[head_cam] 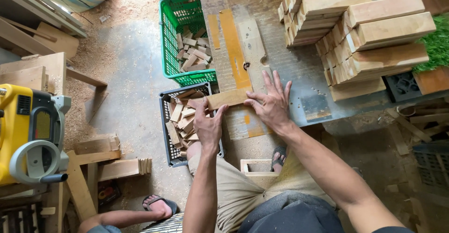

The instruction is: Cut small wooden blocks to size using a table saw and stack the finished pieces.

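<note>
At far left of the frame, yellow machine [30, 132] with a grey round guard, beside loose planks [100, 160] on the sawdust-strewn floor [126, 50]. At the bottom left edge, another person's sandalled foot [159, 206]. Left of centre, dark crate [169, 120] full of short wood offcuts; above it, toward the top, green crate [175, 36] with more offcuts. Just right of the dark crate, left hand [207, 125], fingers curled up against the near edge and left end of wood block [229, 98], thumb on the block's lower edge, gripping it. Block lying flat at the near edge of tabletop [299, 69], its left end sticking out over the dark crate, roughly at centre frame. On the tabletop above it, 2 orange strips [234, 50] and a pale board [252, 46] running up the frame. Right of centre, right hand [271, 104], open and spread, fingers flat on the tabletop, thumb and forefinger touching the block's right end; not closed around anything. Upper right, 2 stacks of pale wood blocks [369, 32] on the tabletop, well apart from both hands. Far right edge, patch of green turf [437, 41].
</note>
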